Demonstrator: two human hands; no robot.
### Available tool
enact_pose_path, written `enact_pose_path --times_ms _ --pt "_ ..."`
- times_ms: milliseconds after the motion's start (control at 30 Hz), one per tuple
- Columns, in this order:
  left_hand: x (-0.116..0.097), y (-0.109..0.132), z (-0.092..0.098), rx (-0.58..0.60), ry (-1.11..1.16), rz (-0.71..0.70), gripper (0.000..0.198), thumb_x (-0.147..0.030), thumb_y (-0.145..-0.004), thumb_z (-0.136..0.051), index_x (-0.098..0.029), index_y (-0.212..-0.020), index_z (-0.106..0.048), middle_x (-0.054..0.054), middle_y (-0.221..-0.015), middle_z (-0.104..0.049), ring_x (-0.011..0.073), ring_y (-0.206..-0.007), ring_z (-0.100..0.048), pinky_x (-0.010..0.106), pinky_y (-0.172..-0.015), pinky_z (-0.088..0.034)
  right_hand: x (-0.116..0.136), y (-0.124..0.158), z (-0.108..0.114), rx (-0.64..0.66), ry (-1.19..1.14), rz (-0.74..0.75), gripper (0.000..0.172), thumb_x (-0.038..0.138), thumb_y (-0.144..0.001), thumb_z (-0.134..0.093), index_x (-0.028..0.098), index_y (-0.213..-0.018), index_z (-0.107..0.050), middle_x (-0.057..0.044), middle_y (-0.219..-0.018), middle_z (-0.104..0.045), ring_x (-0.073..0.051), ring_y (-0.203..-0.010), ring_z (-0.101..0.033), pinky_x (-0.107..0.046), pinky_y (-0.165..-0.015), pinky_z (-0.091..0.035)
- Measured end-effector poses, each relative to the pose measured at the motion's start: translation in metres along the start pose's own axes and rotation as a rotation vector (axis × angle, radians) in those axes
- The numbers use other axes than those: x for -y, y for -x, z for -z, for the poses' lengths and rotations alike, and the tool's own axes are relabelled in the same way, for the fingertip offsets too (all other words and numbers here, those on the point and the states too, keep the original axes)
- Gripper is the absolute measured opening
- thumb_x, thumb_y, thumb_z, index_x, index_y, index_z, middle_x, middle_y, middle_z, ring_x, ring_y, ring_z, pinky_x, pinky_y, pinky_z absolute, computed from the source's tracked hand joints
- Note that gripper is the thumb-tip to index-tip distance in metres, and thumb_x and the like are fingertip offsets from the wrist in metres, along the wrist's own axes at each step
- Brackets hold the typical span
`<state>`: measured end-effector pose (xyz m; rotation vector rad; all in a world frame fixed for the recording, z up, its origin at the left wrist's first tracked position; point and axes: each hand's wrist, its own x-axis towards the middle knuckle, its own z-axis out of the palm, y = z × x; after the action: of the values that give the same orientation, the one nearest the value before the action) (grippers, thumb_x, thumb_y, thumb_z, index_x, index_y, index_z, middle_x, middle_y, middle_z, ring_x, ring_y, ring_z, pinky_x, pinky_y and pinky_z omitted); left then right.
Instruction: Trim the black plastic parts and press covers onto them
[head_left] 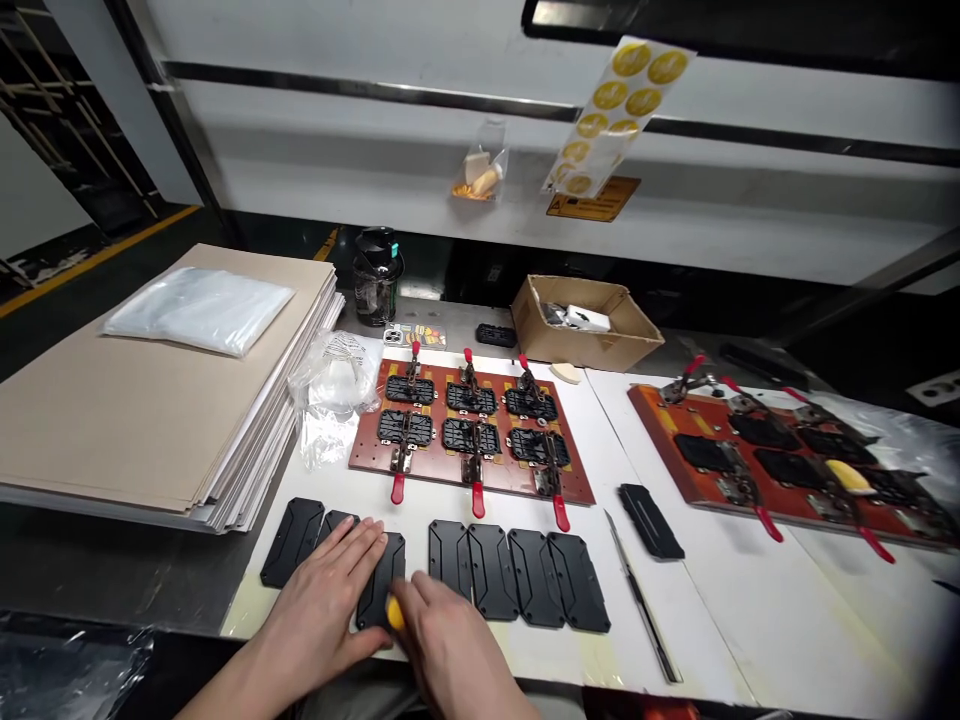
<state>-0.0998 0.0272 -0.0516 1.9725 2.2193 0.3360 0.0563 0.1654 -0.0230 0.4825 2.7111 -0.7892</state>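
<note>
1. Left hand (pixel 319 590): open, fingers spread and nearly flat, palm down on two black moulded plates (pixel 292 540), gripping nothing.
2. Right hand (pixel 450 640): fingers curled, holding a small yellow pad (pixel 395 613) against the nearer plate (pixel 381 585), just beside the left hand.
3. Row of four matching plates (pixel 517 575): lying edge to edge on a white table top (pixel 675 640), just right of the hands.
4. Single black plate (pixel 651 520): lying at an angle, near a long steel blade (pixel 641 595).
5. Orange-brown clamp board (pixel 465 430): behind the row, six black parts held under toggle clamps with red handles.
6. Second clamp board (pixel 660 425): farther right, similarly loaded, a yellow piece (pixel 847 477) on top.
7. Stack of cardboard sheets (pixel 165 400): left of the table top, a plastic bag (pixel 199 310) on top.
8. Cardboard box (pixel 585 320): open, at the back, right of a dark jar (pixel 377 275).
</note>
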Motion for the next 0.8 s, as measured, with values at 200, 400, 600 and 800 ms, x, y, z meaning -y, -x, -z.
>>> enact_pose_path --times_ms 200,400,600,800 --pt "-0.005 -0.013 -0.008 -0.026 0.018 0.046 0.083 -0.056 -0.084 -0.066 -0.020 -0.151 -0.033 0.008 -0.156 -0.039 0.0270 -0.145 -0.038 0.056 -0.121 -0.033 -0.026 0.042 0.017 -0.065 -0.242 0.007 0.038 0.016 -0.092 -0.050 0.031 -0.126 -0.059 -0.003 -0.106 -0.066 -0.019 -0.091 -0.066 -0.024 -0.075 -0.047" --pt "0.002 -0.002 0.010 -0.093 0.058 0.142 0.091 -0.062 -0.090 -0.054 -0.018 -0.159 -0.012 0.011 -0.162 -0.025 0.0264 -0.150 -0.026 0.048 -0.120 -0.035 -0.031 0.048 0.022 -0.215 -0.544 -0.069 0.022 0.037 -0.098 -0.052 0.027 -0.115 -0.061 -0.003 -0.110 -0.065 -0.018 -0.092 -0.063 -0.026 -0.082 -0.048" --pt "0.035 0.022 0.030 0.038 0.077 0.139 0.080 -0.038 -0.092 -0.059 -0.026 -0.158 -0.015 0.005 -0.161 -0.029 0.0232 -0.149 -0.029 0.048 -0.123 -0.031 0.001 -0.004 0.013 -0.323 -0.511 -0.001 0.023 0.031 -0.096 -0.052 0.023 -0.117 -0.057 -0.001 -0.086 -0.060 -0.015 -0.068 -0.055 -0.025 -0.066 -0.044" --pt "0.043 0.023 0.025 0.076 0.158 0.144 0.107 -0.029 -0.074 -0.078 -0.027 -0.158 -0.012 0.006 -0.161 -0.028 0.0245 -0.149 -0.029 0.047 -0.123 -0.032 0.034 -0.062 0.004 -0.167 -0.221 0.172 0.029 0.019 -0.093 -0.054 0.018 -0.122 -0.057 -0.007 -0.107 -0.061 -0.021 -0.090 -0.061 -0.028 -0.077 -0.046"
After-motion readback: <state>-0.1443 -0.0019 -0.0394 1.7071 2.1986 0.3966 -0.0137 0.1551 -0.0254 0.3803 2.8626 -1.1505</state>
